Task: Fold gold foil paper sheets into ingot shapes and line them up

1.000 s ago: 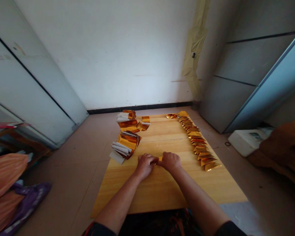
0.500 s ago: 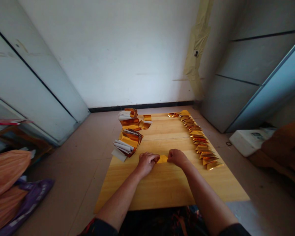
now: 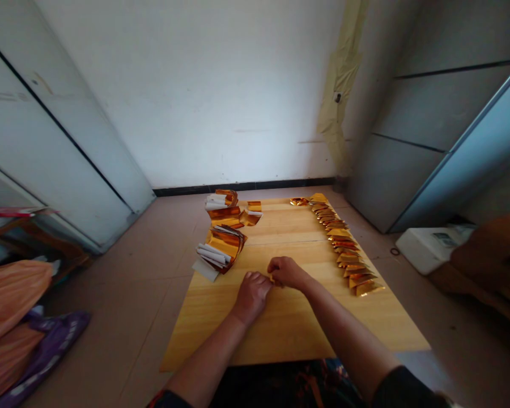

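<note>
The two hands have closed in since the earlier view, and the gold foil piece (image 3: 272,278) that lay open between them is now almost hidden, with only a sliver showing. It sits between the hands, just above the middle of the wooden board (image 3: 276,334). Its long axis cannot be told. The right hand (image 3: 286,272) is the nearer, its fingers (image 3: 275,264) curled narrowly over the foil. The left hand (image 3: 251,296) lies just beside it, knuckles up, and whether it grips the foil cannot be told.

To the right runs a long row of folded gold foil triangles (image 3: 344,249). To the left lie stacks of gold foil strips with white paper (image 3: 221,246). The board rests on a tiled floor (image 3: 131,266), facing a white wall (image 3: 195,96) with a strip of yellowed tape (image 3: 338,102). Grey metal cabinets (image 3: 425,141) stand at right, beside a white box (image 3: 429,246). An orange bag (image 3: 12,300) and a purple bag (image 3: 55,340) sit at left.
</note>
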Available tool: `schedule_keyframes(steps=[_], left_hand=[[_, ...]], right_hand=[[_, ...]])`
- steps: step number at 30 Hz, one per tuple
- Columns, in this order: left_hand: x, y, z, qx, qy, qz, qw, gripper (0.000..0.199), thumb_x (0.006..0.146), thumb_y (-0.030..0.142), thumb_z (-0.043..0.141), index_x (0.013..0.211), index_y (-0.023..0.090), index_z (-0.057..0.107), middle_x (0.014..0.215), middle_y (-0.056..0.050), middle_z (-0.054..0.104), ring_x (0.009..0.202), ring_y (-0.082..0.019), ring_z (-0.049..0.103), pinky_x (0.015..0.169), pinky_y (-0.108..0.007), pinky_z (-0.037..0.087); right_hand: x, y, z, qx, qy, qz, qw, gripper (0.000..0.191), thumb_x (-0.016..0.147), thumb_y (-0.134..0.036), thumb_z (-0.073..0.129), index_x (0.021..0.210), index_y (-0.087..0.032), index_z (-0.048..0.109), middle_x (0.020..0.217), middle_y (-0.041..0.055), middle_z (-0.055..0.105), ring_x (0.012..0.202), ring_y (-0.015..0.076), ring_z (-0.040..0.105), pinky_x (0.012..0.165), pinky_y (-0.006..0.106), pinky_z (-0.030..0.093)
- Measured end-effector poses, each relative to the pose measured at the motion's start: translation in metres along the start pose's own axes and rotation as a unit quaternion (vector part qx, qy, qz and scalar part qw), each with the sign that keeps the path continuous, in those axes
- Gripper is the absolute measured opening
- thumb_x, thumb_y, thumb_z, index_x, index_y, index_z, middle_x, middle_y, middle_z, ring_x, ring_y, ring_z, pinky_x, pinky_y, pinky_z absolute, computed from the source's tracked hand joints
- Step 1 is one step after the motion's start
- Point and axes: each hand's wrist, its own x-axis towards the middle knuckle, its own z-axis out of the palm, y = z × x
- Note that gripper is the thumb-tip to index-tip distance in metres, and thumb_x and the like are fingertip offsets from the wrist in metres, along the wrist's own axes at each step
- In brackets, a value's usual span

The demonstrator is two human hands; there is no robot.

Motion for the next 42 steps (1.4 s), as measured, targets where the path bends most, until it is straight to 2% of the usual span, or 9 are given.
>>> schedule_keyframes(steps=[3,8,19,28,31,33,36,39,42], left_hand=[[-0.012,0.003,-0.001,0.024,0.003,0.013,1.000,0.019,0.089,0.018,0.049,0.086,0.020,0.067,0.088,-0.006,0.068,0.082,-0.017,0.054,0.075,-0.033,0.037],[-0.029,0.003,-0.002,0.021,0.013,0.006,1.000,0.021,0.091,0.021,0.046,0.096,0.022,0.066,0.107,-0.006,0.066,0.090,-0.017,0.054,0.080,-0.035,0.040],[-0.030,0.006,-0.004,0.023,0.034,-0.008,0.999,0.021,0.089,0.016,0.046,0.087,0.020,0.067,0.092,-0.006,0.067,0.087,-0.019,0.055,0.080,-0.035,0.043],[-0.022,0.011,-0.008,0.062,0.011,-0.002,0.998,0.019,0.089,0.017,0.045,0.083,0.019,0.063,0.082,-0.007,0.064,0.082,-0.019,0.051,0.078,-0.036,0.038],[-0.018,0.013,-0.009,0.069,0.005,-0.001,0.998,0.018,0.089,0.018,0.045,0.084,0.019,0.063,0.076,-0.005,0.062,0.079,-0.019,0.050,0.076,-0.036,0.037],[-0.013,0.013,-0.009,0.074,0.007,-0.007,0.997,0.019,0.089,0.019,0.045,0.094,0.020,0.063,0.075,-0.005,0.061,0.079,-0.019,0.050,0.076,-0.035,0.038],[-0.002,0.008,-0.006,0.079,0.006,-0.010,0.997,0.023,0.090,0.023,0.045,0.104,0.022,0.063,0.074,-0.005,0.058,0.078,-0.019,0.050,0.074,-0.034,0.038],[0.006,0.001,-0.003,0.072,-0.007,-0.014,0.997,0.019,0.088,0.024,0.048,0.096,0.022,0.066,0.074,-0.005,0.055,0.079,-0.018,0.050,0.071,-0.031,0.039],[0.010,-0.003,0.000,0.061,-0.016,-0.018,0.998,0.016,0.086,0.024,0.052,0.093,0.022,0.067,0.076,-0.005,0.055,0.080,-0.018,0.049,0.072,-0.031,0.039]], right_hand=[[0.008,0.002,0.009,-0.069,0.014,-0.002,0.998,0.024,0.070,-0.009,0.047,0.080,-0.016,0.067,0.065,-0.0001,0.067,0.055,0.0095,0.058,0.054,0.017,0.039],[0.011,0.007,0.009,-0.154,0.043,-0.037,0.986,0.018,0.066,-0.014,0.054,0.077,-0.018,0.068,0.076,0.0010,0.069,0.070,0.0121,0.060,0.058,0.018,0.037],[0.017,-0.004,0.013,-0.219,0.047,0.012,0.974,0.020,0.061,-0.030,0.067,0.077,-0.020,0.066,0.080,0.0030,0.069,0.072,0.0161,0.060,0.051,0.022,0.031],[0.020,0.007,0.013,-0.153,0.048,0.023,0.987,0.012,0.061,-0.019,0.065,0.073,-0.018,0.065,0.071,0.0004,0.067,0.062,0.0115,0.057,0.049,0.019,0.032],[0.019,0.015,0.007,-0.145,0.094,0.036,0.984,0.011,0.067,-0.015,0.059,0.075,-0.017,0.065,0.070,0.0013,0.067,0.063,0.0108,0.057,0.052,0.018,0.033],[0.016,0.020,0.004,-0.143,0.122,0.040,0.981,0.014,0.071,-0.013,0.054,0.079,-0.017,0.065,0.070,0.0013,0.067,0.063,0.0109,0.058,0.054,0.018,0.035],[0.006,0.028,0.001,-0.137,0.128,-0.008,0.982,0.016,0.074,-0.014,0.053,0.083,-0.018,0.065,0.074,0.0008,0.067,0.069,0.0112,0.059,0.060,0.018,0.037],[-0.006,0.035,0.002,-0.139,0.119,-0.097,0.978,0.014,0.075,-0.015,0.055,0.084,-0.018,0.066,0.086,0.0024,0.065,0.078,0.0118,0.058,0.068,0.018,0.039],[-0.018,0.043,0.002,-0.141,0.100,-0.148,0.974,0.014,0.073,-0.015,0.057,0.084,-0.017,0.065,0.089,0.0029,0.061,0.079,0.0121,0.057,0.070,0.019,0.040]])
